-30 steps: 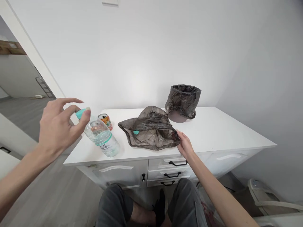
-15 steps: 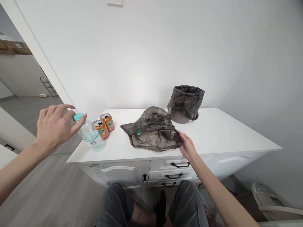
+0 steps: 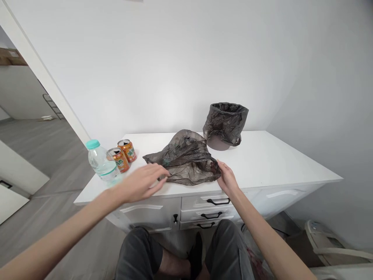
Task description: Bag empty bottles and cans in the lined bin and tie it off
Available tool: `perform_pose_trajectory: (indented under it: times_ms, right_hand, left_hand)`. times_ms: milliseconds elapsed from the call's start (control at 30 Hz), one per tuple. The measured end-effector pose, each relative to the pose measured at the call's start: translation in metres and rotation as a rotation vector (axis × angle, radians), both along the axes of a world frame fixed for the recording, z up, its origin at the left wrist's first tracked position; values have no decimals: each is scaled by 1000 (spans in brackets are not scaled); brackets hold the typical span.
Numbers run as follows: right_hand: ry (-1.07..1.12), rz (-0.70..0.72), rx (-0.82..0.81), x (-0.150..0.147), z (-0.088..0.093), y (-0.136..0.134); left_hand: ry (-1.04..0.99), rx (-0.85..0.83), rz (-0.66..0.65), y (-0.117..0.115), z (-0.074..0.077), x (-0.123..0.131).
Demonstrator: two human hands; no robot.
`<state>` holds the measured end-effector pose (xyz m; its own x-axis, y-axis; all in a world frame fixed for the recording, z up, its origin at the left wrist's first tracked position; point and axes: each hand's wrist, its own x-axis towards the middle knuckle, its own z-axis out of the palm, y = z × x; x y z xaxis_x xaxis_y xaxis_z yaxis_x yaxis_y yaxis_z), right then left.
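A dark, see-through plastic bag [image 3: 189, 157] lies crumpled on the white cabinet top. My right hand [image 3: 229, 177] pinches the bag's right edge by its opening. At the bag's lower left, my left hand [image 3: 144, 179] has its thumb and fingers apart, holding nothing. Its fingertips overlap the bag's edge; whether they touch it I cannot tell. To the left stands a clear water bottle [image 3: 101, 163] with a teal cap, its lower part partly behind my left hand. Two orange drink cans [image 3: 120, 160] are beside it, their tops opened.
A bin [image 3: 218, 143] lined with a dark bag [image 3: 225, 120] stands behind, near the wall. Black-handled drawers [image 3: 218, 201] front the white cabinet [image 3: 285, 167]. A beige chair-like object [image 3: 323, 237] is on the floor at the right. An open doorway lies left.
My left hand has let go of the bottle cap and moved right to the plastic bag. The bottle stays at the left. My right hand keeps its hold on the bag's edge.
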<state>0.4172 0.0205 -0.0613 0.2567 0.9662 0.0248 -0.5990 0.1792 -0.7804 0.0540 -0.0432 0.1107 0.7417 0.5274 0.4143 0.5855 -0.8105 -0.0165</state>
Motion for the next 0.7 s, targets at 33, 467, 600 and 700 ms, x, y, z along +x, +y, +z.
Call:
perform_pose_trajectory:
  times_ms: [33, 467, 600, 700]
  right_hand:
    - [14, -1, 0, 0, 0, 0]
    - [106, 6, 54, -5, 8, 3]
    - [116, 11, 51, -7, 11, 2]
    - [123, 1, 58, -8, 15, 1]
  left_hand:
    - [20, -71, -50, 2, -13, 17]
    - [263, 82, 513, 77, -61, 51]
    - [392, 152, 670, 89, -55, 59]
    - [421, 159, 646, 94, -53, 60]
